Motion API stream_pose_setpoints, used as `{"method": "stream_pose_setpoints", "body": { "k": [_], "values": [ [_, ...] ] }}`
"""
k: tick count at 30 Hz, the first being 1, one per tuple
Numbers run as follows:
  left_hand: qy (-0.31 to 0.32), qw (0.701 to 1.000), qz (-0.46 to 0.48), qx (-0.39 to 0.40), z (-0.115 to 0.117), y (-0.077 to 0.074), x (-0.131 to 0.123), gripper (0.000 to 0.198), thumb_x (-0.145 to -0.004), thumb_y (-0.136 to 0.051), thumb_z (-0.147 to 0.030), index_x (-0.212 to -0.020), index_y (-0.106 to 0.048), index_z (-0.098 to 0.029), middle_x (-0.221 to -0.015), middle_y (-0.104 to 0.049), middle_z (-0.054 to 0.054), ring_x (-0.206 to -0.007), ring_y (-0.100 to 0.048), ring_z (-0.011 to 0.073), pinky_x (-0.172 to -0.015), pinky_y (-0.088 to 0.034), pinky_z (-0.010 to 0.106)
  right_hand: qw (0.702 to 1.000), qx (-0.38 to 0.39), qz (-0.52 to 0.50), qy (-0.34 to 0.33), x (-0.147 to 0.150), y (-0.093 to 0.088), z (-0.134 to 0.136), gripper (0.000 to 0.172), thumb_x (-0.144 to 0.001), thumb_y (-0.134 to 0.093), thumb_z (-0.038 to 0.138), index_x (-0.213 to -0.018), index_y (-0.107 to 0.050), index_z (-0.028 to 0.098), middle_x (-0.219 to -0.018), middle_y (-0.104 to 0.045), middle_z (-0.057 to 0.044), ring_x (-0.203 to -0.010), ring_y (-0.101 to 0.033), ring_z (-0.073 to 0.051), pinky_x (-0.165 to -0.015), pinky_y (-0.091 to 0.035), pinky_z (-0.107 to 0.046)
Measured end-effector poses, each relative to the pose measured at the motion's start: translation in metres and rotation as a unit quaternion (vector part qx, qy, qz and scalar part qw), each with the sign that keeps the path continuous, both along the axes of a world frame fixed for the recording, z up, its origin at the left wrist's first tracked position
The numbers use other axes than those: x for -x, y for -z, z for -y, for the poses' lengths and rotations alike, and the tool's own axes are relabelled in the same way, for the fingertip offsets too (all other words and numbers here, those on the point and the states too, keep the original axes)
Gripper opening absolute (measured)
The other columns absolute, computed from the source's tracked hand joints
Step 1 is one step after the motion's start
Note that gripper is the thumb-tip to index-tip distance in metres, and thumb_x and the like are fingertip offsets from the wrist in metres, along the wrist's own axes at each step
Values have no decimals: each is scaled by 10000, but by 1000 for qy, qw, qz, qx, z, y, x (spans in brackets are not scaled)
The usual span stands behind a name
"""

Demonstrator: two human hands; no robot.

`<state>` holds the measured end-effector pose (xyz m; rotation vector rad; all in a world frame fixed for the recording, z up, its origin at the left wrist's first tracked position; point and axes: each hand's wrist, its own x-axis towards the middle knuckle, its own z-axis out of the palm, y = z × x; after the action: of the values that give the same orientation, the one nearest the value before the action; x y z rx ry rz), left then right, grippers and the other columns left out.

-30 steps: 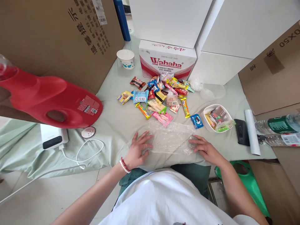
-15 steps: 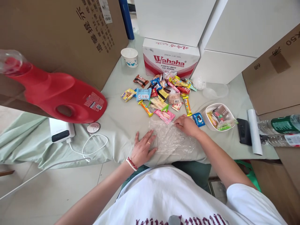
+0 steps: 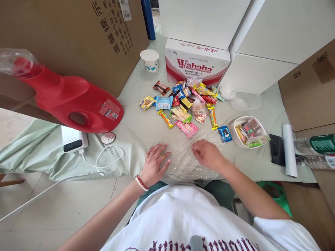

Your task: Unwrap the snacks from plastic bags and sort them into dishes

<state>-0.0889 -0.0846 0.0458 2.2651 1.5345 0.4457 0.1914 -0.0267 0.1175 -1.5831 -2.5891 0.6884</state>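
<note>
A crumpled clear plastic bag (image 3: 183, 164) lies flat at the front of the cloth-covered table, its lower part reaching the edge. My left hand (image 3: 156, 164) rests palm down at the bag's left side, fingers spread, with a ring and bracelets on. On the bag's right part, my right hand (image 3: 208, 153) is closed, its fingers curled down onto the film; the fingertips are partly hidden. Just beyond the hands lies a pink snack packet (image 3: 186, 129), in front of a heap of small wrapped snacks (image 3: 180, 113). A blue packet (image 3: 225, 134) lies right of the heap.
A white tub (image 3: 237, 137) with snack packets stands at right, near a black phone-like object (image 3: 276, 150) and bottles (image 3: 321, 144). A Wahaha carton (image 3: 197, 66) and paper cup (image 3: 150, 61) stand behind. At left are a red jug (image 3: 78, 101) and a cabled white device (image 3: 74, 139).
My right hand has moved back toward my body across the plastic bag, whose near part now reaches the table edge. My left hand has shifted slightly left. The camera view has turned a little.
</note>
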Motion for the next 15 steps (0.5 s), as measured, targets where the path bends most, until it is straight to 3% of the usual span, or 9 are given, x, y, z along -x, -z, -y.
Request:
{"method": "stream_pose_setpoints", "body": {
  "k": [3,5,9,12,15],
  "values": [
    [-23,998,-20,-57,-2,-12,-12,339,-1012,-498,-364,-1209,-759,-272,-1372,-693,102,-1304,-572,336,-1122,-408,553,996,40,-14,-78,28,22,37,384,-998,-613,296,-1380,-630,258,-1382,-608,-121,-1189,-598,-271,-908,-545,-378],
    [23,997,-11,-70,-5,-17,-23,355,-1018,-474,-313,-1250,-740,-277,-1303,-732,86,-1237,-622,297,-1100,-430,507,994,30,-33,-98,42,43,47,508,-962,-681,279,-1458,-575,246,-1531,-500,-151,-1285,-560,-297,-979,-542,-419],
    [124,991,-4,-46,-22,-12,-46,472,-1060,-366,-328,-1447,-611,-215,-1525,-598,98,-1439,-511,263,-1197,-370,465,986,29,-62,-155,50,71,52,288,-978,-632,205,-1249,-724,175,-1309,-656,-165,-1246,-576,-313,-1042,-518,-465],
    [86,995,-53,-24,-33,4,-51,561,-1074,-334,-402,-1557,-481,-158,-1664,-405,153,-1551,-367,320,-1262,-238,587,978,19,-110,-174,38,73,57,287,-985,-611,192,-1246,-730,175,-1332,-658,-160,-1242,-579,-294,-1061,-506,-457],
    [53,995,-87,-21,-35,19,-47,610,-1067,-356,-456,-1603,-409,-172,-1696,-318,179,-1565,-332,363,-1255,-107,700,973,38,-174,-145,17,58,49,248,-1022,-571,259,-1188,-744,193,-1345,-680,-118,-1183,-634,-237,-1051,-508,-384]
  ]
}}
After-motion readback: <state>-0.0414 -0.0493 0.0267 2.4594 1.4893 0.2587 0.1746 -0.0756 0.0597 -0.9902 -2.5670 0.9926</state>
